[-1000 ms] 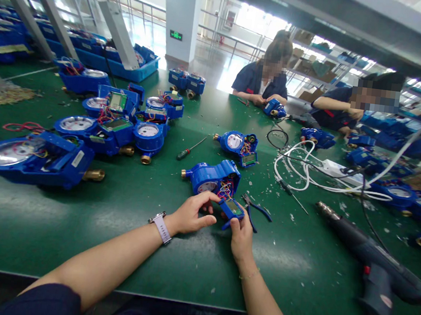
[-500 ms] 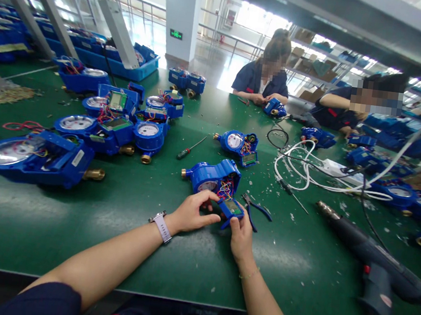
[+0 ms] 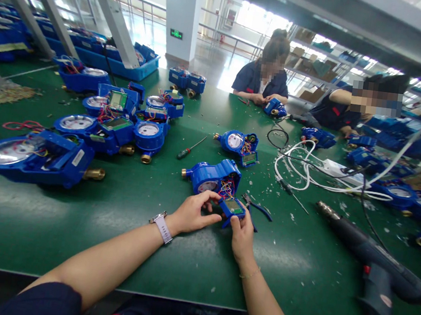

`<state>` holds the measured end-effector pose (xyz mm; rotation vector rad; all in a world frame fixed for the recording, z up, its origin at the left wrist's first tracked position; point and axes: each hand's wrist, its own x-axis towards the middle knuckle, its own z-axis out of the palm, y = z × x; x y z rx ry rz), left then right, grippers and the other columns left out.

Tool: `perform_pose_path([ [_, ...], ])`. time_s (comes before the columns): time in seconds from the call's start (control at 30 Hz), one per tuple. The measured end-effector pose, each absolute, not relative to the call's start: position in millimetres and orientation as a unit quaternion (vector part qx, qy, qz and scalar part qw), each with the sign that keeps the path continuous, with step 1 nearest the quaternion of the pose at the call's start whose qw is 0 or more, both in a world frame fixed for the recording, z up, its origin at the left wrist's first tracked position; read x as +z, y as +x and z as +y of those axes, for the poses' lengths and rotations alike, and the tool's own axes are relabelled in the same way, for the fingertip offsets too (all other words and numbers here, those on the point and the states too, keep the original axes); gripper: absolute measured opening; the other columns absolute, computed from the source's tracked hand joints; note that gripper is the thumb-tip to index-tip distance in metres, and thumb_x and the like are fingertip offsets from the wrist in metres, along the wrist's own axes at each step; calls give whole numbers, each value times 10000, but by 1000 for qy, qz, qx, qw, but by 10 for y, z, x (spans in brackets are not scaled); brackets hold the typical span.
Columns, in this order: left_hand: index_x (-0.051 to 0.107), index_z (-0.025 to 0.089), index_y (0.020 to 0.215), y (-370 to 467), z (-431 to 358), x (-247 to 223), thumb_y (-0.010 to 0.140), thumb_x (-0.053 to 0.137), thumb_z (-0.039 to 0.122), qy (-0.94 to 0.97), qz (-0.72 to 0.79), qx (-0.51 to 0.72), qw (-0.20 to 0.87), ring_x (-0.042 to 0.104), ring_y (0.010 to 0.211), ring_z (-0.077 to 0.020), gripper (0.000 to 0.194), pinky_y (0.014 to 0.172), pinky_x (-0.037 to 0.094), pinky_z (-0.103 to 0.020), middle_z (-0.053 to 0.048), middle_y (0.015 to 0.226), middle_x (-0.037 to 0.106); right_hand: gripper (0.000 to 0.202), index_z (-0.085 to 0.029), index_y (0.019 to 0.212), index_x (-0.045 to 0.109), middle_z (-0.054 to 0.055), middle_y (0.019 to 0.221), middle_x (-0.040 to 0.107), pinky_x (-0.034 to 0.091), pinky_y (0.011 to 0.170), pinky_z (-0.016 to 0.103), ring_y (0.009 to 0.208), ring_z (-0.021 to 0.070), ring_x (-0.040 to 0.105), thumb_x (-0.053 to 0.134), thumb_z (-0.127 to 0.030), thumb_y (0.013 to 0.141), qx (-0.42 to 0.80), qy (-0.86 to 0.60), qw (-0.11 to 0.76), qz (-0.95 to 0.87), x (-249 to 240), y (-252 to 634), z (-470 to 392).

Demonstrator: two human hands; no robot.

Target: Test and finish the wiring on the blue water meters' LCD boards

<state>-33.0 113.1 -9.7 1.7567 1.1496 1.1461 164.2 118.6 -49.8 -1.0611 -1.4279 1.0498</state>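
Note:
A blue meter (image 3: 208, 176) with a brass fitting lies at the middle of the green table (image 3: 100, 246), its housing open and coloured wires showing. Those wires run to a small blue cover with a circuit board (image 3: 232, 206). My left hand (image 3: 193, 212) holds the cover's left edge with the fingers, the thumb stretched out below. My right hand (image 3: 242, 235) grips the cover's right side between thumb and fingers. Partly behind my right hand are blue-handled pliers (image 3: 260, 208).
Several blue meters (image 3: 72, 122) stand at the left. A screwdriver (image 3: 185, 153) and another open meter (image 3: 234, 141) lie beyond my hands. At the right are a heat gun (image 3: 371, 254), white cable (image 3: 304, 175) and a power strip (image 3: 342, 172). Two people sit across the table.
The cover with the board has tilted slightly in my hands. Otherwise both hands are almost where they were.

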Motion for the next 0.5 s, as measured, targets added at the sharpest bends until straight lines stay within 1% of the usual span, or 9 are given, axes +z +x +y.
perform_pose_path([
  [0.07,545,177,1166,-324,1134,-103,797,737,385,679,449,450,368,650,751,-159,465,726,540,-295,-47,966,687,553,-156,1356,542,121,1238,625,491,1002,514,1115,260,624,635,-517,948,438,-442,516,-588,-498,1635,1186],
  [0.13,522,180,1134,-320,1137,-108,796,737,397,675,451,453,368,648,741,-150,455,713,542,-285,-46,967,682,552,-160,1360,540,121,1256,618,485,1011,519,1133,264,617,649,-503,942,441,-443,519,-583,-496,1625,1183],
  [0.27,513,197,996,-320,1131,-99,800,735,419,679,457,447,362,626,701,-139,370,675,521,-265,-18,871,671,545,-166,1366,536,121,1284,607,469,1028,534,1161,274,604,669,-472,934,446,-445,520,-576,-487,1605,1177],
  [0.4,550,193,832,-323,1121,-79,815,729,420,700,463,421,342,589,669,-136,290,644,460,-252,5,764,645,557,-168,1369,534,122,1292,604,456,1042,542,1172,278,599,690,-458,919,448,-446,521,-574,-470,1591,1174],
  [0.5,581,179,704,-316,1124,-79,829,732,399,728,459,392,326,564,639,-128,295,633,409,-250,13,693,637,566,-167,1367,535,121,1283,611,455,1044,540,1172,278,599,700,-458,911,448,-445,521,-574,-457,1586,1173],
])
